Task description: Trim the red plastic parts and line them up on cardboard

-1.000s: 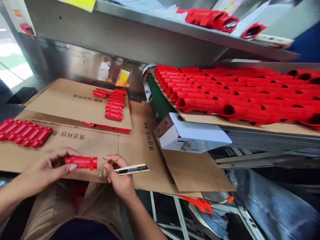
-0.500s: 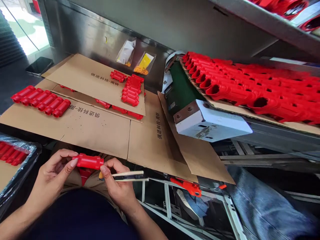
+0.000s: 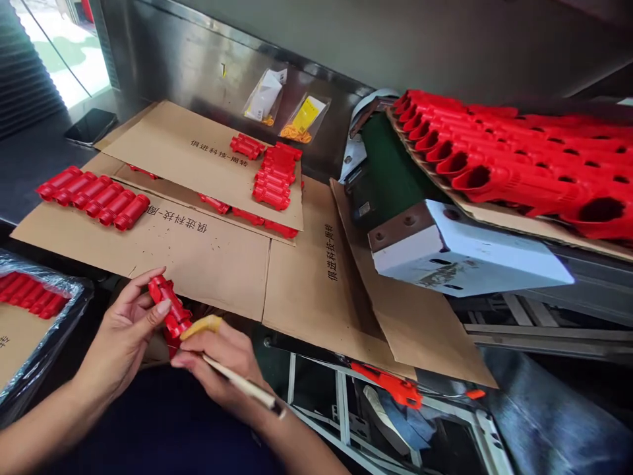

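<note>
My left hand (image 3: pixel 129 323) grips a red plastic tube (image 3: pixel 169 305) near the cardboard's front edge, with the tube tilted down toward my right hand. In my right hand (image 3: pixel 222 363) is a knife-like tool with a pale handle (image 3: pixel 242 384), held in closed fingers close to the tube's lower end. The index finger of that hand wears a yellow cover (image 3: pixel 202 324). The tool's tip is hidden. A row of several red tubes (image 3: pixel 93 196) lies at the left on the lower cardboard (image 3: pixel 208 257). More red parts (image 3: pixel 274 175) sit on the upper cardboard sheet (image 3: pixel 168 138).
A conveyor (image 3: pixel 395 165) at the right carries many red tubes (image 3: pixel 519 152). Two small bags, one with a white label (image 3: pixel 266 95) and one yellow (image 3: pixel 305 117), lie behind. A phone (image 3: pixel 91 125) and a plastic-lined box (image 3: pixel 82 293) are at left. A person's denim-clad leg (image 3: pixel 554 409) shows at lower right.
The red tube has turned from nearly level to steeply tilted. My right hand has rolled over, and its tool now points down to the right. The view has shifted slightly.
</note>
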{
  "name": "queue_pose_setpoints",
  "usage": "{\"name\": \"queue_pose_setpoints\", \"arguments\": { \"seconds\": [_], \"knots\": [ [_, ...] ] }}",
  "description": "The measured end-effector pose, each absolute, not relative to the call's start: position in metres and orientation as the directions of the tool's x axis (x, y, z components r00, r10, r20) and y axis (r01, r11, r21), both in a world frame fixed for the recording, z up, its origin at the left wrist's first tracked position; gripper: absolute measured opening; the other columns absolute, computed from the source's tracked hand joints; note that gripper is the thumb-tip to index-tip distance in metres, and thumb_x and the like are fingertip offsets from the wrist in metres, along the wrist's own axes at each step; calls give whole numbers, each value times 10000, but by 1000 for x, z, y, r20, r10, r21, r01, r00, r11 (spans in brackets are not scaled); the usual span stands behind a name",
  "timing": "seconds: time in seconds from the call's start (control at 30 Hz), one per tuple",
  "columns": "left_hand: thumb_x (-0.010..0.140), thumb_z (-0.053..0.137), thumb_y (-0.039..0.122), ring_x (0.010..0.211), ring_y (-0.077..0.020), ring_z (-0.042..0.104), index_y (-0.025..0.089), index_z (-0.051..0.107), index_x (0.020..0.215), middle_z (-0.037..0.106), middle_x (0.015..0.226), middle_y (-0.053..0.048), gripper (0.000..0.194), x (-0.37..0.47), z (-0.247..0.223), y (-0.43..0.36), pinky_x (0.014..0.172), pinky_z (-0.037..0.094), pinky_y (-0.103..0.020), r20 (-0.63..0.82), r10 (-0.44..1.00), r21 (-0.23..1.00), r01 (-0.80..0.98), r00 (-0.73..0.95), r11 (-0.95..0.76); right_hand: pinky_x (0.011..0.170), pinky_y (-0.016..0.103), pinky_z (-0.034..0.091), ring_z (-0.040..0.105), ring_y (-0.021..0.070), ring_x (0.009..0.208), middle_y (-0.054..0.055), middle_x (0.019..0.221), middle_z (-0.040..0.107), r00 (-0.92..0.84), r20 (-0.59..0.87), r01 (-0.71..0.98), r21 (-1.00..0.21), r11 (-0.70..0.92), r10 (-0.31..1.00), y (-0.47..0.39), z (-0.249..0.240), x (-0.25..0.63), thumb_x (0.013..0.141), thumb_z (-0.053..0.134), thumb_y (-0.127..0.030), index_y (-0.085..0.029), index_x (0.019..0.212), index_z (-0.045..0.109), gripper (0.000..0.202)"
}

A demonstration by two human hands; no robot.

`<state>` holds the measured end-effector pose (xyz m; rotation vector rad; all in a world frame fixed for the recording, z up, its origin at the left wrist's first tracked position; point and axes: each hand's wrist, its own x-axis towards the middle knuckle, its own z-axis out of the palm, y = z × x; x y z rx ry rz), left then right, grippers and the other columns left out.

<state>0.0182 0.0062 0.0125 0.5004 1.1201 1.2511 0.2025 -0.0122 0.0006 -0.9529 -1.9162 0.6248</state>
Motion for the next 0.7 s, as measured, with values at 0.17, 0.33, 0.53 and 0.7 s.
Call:
{"name": "queue_pose_setpoints", "arguments": {
  "seconds": [0.17, 0.33, 0.53, 0.7],
  "knots": [
    [796, 970, 363, 792, -229, 801, 271, 719, 1276, 837, 1009, -98, 549, -3, 8, 8, 706, 672, -308, -420, 906, 765, -517, 53, 385, 978, 288, 660, 803, 200, 1119, 94, 1123, 853, -322, 479, 187, -813, 551, 817, -10, 20, 221, 1077, 698, -257, -186, 1259, 730, 198],
    [863, 919, 348, 866, -214, 805, 247, 735, 1236, 844, 1086, -123, 428, -1, 4, 7, 750, 676, -287, -415, 903, 727, -555, 112, 403, 988, 268, 684, 811, 186, 1142, 92, 1208, 841, -317, 553, 109, -786, 609, 770, -10, 8, 212, 1070, 688, -185, -211, 1342, 735, 277],
    [868, 916, 349, 845, -193, 790, 251, 746, 1219, 829, 1053, -90, 402, -1, 3, 8, 745, 669, -272, -413, 903, 727, -555, 114, 403, 948, 271, 700, 816, 178, 1069, 69, 1211, 839, -336, 542, 110, -790, 603, 771, -8, 4, 207, 1058, 703, -166, -240, 1367, 730, 319],
    [875, 910, 328, 830, -188, 783, 253, 751, 1229, 821, 1043, -80, 395, -2, 3, 5, 751, 669, -272, -398, 910, 728, -564, 117, 391, 958, 272, 695, 814, 179, 1087, 83, 1232, 835, -330, 515, 110, -811, 574, 791, -11, 6, 207, 1049, 713, -155, -222, 1326, 749, 287]
  ]
}}
